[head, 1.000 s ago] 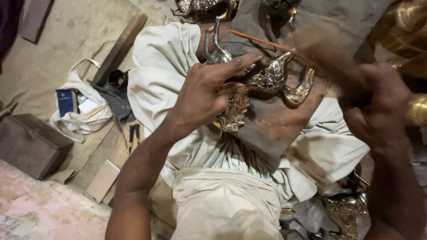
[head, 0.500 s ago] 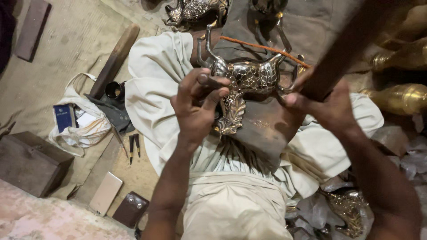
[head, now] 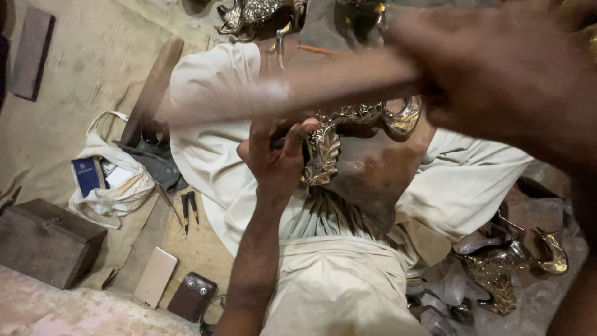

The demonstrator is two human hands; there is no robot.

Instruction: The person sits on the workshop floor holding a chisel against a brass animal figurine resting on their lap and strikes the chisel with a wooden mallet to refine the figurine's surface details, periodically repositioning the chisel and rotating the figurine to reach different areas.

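Note:
I sit cross-legged in pale trousers. My left hand [head: 277,158] grips an ornate brass and silver animal figure [head: 329,143] resting on a dark block in my lap. Its silver neck [head: 278,46] rises behind the stick. My right hand [head: 510,81] is raised close to the camera and blurred, closed around a long wooden stick [head: 298,93] that sweeps across above the figure. Much of the figure is hidden behind the stick and hand.
Another metal figure [head: 504,267] lies by my right knee, and one more [head: 255,12] at the top. On the left floor lie a white bag [head: 112,180], a wooden plank [head: 152,87], pliers [head: 189,208], a phone [head: 155,277], a brown wallet [head: 191,297] and a wooden box [head: 46,242].
My right hand has lifted the stick up toward the camera and swung it leftward across the figure. My left hand has stayed on the figure, shifting lower on it.

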